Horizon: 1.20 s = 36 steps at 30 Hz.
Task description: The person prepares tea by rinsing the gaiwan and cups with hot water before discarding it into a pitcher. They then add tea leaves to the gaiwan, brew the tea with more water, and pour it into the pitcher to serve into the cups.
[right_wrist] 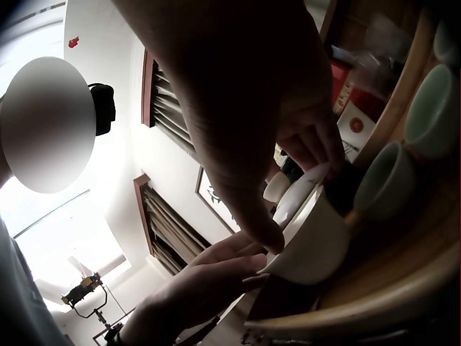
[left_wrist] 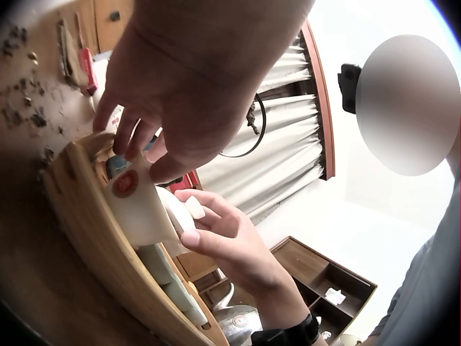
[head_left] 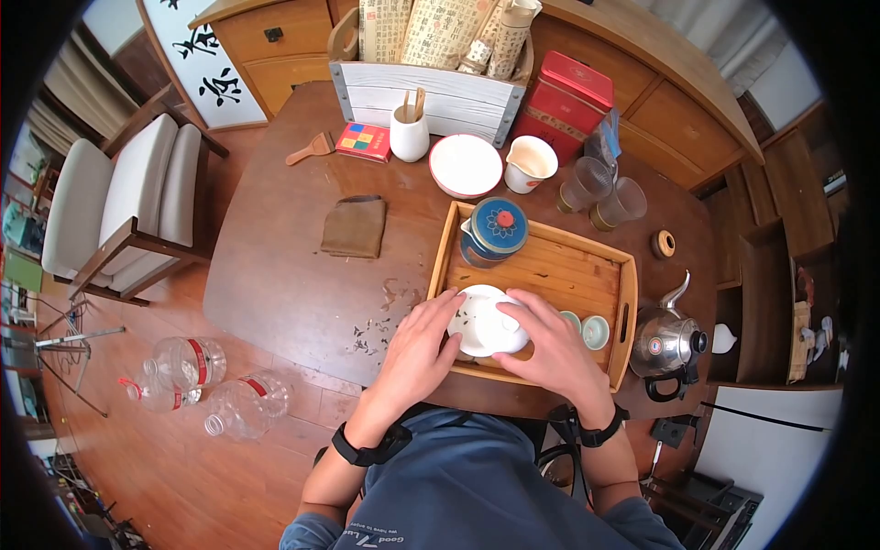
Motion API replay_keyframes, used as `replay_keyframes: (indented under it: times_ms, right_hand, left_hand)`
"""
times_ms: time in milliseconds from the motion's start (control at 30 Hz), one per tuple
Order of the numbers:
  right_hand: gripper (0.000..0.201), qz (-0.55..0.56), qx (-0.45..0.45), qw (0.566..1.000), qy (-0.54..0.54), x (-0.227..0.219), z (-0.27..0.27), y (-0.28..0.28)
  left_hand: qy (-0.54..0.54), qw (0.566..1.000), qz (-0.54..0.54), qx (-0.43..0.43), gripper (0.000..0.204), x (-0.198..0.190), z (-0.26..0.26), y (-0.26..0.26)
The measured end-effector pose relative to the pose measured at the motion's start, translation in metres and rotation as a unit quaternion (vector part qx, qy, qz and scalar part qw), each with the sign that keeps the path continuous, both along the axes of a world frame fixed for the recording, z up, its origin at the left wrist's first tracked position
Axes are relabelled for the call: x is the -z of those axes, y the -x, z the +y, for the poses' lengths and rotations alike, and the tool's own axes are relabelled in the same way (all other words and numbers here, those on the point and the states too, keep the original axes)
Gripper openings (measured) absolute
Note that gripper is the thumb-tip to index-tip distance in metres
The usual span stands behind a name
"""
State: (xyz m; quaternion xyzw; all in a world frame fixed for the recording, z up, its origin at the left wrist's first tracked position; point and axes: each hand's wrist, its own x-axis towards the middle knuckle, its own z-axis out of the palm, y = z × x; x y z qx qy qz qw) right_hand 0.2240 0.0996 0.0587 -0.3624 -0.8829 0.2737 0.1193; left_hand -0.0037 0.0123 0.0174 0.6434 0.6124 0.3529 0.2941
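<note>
White lidded bowl (head_left: 483,323): stood at the near edge of the wooden tray (head_left: 627,291) on the desk (head_left: 275,275), tea flecks on its lid. Left hand (head_left: 420,341) curled against its left side; right hand (head_left: 544,341) gripped the right rim, fingertips on the lid. A red round seal (unreadable) showed on the bowl only in the left wrist view. 2 celadon cups (head_left: 587,328) sat just beside. Shirt print read "Good".

Round white porcelain lidded bowl (head_left: 483,323) upright, dark specks on top, sitting at front edge of wooden slatted tray (head_left: 568,275), lower centre of head view.
</note>
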Motion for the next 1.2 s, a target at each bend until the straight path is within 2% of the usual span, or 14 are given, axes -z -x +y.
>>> replay_keyframes:
  times_ms: [600, 1000, 1200]
  right_hand:
    - [0.061, 0.050, 0.021, 0.998, 0.020, 0.017, -0.001, 0.009]
    - [0.036, 0.110, 0.044, 0.992, 0.040, 0.015, -0.001, 0.012]
    - [0.034, 0.115, 0.084, 0.988, -0.052, 0.014, 0.006, 0.004]
  left_hand:
    - [0.020, 1.000, -0.008, -0.003, 0.045, 0.001, 0.001, -0.001]
    - [0.016, 1.000, -0.008, 0.000, 0.045, 0.002, 0.000, -0.001]
    - [0.015, 1.000, -0.006, -0.003, 0.043, 0.002, 0.000, -0.001]
